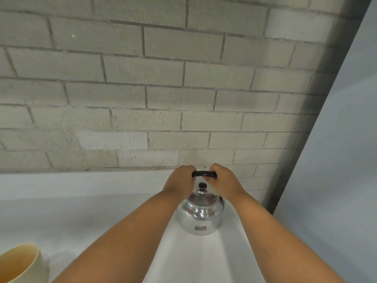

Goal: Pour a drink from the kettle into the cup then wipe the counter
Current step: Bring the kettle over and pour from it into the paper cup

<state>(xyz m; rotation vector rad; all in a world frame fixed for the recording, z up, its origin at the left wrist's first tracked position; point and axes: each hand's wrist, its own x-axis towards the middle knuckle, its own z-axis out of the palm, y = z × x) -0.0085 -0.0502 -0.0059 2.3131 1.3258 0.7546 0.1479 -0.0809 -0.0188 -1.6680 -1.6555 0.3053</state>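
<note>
Pouring not begun, by my reading. Kettle [201,214] stands upright on the white bench [81,211] near the brick wall, lid on. Left hand [180,180] and right hand [223,180] each have a grip closed round its black handle [204,173]. Cup [20,264] sits well apart, lower left; contents unclear. Pour and wipe remain; no cloth visible.

1. The kettle [201,217] is polished metal, mirror-glossy, with reflections across its rounded body and lid.
2. Its handle [204,173] looks like smooth, shiny black plastic; the lid knob [202,186] is dark and glossy.
3. The cup [19,264], at the counter's front-left corner, has a matt cream finish.
4. The counter [81,211] is smooth, pale and matt.
5. The wall [163,88] is rough, grainy, matt brick.
</note>
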